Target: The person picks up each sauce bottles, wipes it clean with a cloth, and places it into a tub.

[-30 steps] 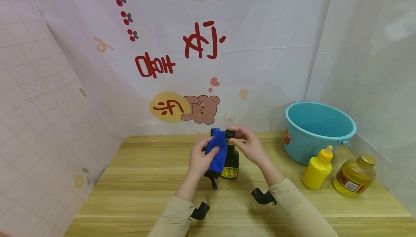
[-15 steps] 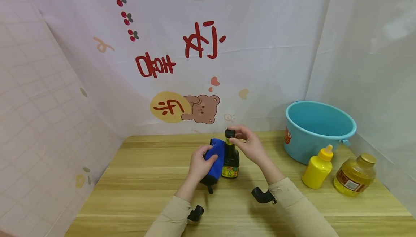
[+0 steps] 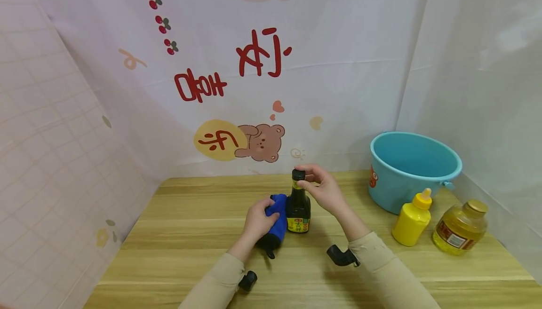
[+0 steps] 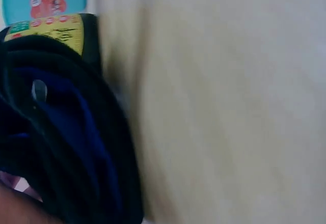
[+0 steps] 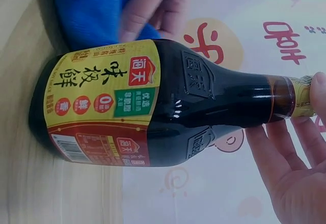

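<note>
A dark soy sauce bottle (image 3: pixel 298 205) with a yellow label stands upright on the wooden table. My right hand (image 3: pixel 323 187) holds it by the neck, just under the black cap, thumb in front and fingers behind. To its left, my left hand (image 3: pixel 259 219) grips a blue cloth (image 3: pixel 278 219) with black edging, bunched low against the bottle's side. In the left wrist view the folded cloth (image 4: pixel 76 117) covers much of the bottle's label. The right wrist view shows the soy sauce bottle (image 5: pixel 127 102) close up, with the blue cloth (image 5: pixel 94 10) behind its lower part.
A light blue bucket (image 3: pixel 391 191) stands at the back right of the table (image 3: pixel 190 233). In front of it are a yellow squeeze bottle (image 3: pixel 410 224) and a squat jar of yellow oil (image 3: pixel 459 229). A printed white curtain (image 3: pixel 338 88) hangs behind the table.
My left hand has moved the blue cloth down and slightly left along the bottle, from near its neck to its lower side. My right hand stays at the bottle's neck.
</note>
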The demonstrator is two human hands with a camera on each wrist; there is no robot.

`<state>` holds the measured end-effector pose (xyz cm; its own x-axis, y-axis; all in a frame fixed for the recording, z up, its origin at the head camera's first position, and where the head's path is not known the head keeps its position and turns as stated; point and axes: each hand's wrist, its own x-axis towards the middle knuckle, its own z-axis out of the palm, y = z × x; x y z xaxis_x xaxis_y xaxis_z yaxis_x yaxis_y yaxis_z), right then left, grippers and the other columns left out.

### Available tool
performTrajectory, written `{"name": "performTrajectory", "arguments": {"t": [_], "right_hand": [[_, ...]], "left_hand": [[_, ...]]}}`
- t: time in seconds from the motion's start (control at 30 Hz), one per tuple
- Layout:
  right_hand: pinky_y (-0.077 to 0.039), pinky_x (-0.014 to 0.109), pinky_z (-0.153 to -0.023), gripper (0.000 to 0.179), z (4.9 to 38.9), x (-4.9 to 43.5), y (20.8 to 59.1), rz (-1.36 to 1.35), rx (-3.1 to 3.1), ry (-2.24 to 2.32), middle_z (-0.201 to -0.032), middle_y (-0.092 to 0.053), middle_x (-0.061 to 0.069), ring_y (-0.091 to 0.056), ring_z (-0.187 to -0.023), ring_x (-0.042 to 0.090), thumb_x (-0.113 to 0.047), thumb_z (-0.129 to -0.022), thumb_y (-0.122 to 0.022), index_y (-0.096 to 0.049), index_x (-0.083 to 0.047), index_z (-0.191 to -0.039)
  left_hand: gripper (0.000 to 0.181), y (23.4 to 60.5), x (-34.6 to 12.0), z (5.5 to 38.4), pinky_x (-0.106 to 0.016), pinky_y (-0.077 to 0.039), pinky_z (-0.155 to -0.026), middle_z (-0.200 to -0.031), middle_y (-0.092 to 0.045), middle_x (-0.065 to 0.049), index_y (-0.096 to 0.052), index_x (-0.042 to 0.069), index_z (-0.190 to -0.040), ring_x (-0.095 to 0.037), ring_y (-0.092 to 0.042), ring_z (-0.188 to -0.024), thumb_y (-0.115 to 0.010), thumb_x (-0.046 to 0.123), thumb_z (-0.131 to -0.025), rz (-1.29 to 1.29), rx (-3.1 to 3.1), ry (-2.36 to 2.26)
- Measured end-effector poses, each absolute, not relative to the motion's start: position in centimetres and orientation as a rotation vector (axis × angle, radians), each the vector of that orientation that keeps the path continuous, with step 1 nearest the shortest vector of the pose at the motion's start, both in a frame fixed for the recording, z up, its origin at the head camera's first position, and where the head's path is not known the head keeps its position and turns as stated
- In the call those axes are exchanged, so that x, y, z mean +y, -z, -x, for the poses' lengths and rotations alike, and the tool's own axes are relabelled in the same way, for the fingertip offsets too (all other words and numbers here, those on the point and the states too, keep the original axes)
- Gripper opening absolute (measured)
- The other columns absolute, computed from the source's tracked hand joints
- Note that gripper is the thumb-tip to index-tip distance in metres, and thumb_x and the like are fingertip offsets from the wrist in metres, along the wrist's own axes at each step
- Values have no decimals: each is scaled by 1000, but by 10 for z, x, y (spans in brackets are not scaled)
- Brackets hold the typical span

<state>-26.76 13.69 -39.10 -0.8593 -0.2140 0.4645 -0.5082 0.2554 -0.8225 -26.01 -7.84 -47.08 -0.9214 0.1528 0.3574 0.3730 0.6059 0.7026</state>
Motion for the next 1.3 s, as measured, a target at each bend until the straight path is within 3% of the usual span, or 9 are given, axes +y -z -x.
{"name": "performTrajectory", "arguments": {"t": [0.33,0.5,0.77,1.3], "right_hand": [[-56,41,-78,34,269,137,392,-688,-2264,-1615,-119,-65,11,-67,-99,29,-5,-93,-68,-65,-11,-126],[-56,38,-76,34,269,137,393,-683,-2269,-1615,-118,-66,11,-67,-99,28,-5,-93,-69,-65,-11,-126],[-57,38,-76,33,270,136,395,-690,-2247,-1616,-120,-66,12,-67,-99,30,-4,-92,-69,-66,-9,-124],[-57,36,-74,32,271,138,396,-697,-2237,-1587,-117,-66,11,-67,-96,29,-4,-92,-69,-66,-10,-124]], "left_hand": [[24,457,-91,265,-48,-51,-88,-110,-69,-13,-70,7,-107,-34,-65,-103,-76,10,-84,460,-2734,1032],[30,423,-94,268,-53,-49,-95,-121,-66,-17,-68,5,-118,-36,-62,-111,-73,12,-90,335,-2612,1269],[38,374,-78,254,-57,-53,-85,-127,-63,-10,-63,13,-129,-35,-63,-105,-71,17,-92,321,-2318,1667],[33,398,-58,247,-53,-55,-82,-117,-64,-14,-66,10,-125,-34,-66,-96,-70,14,-92,322,-2320,1799]]}}
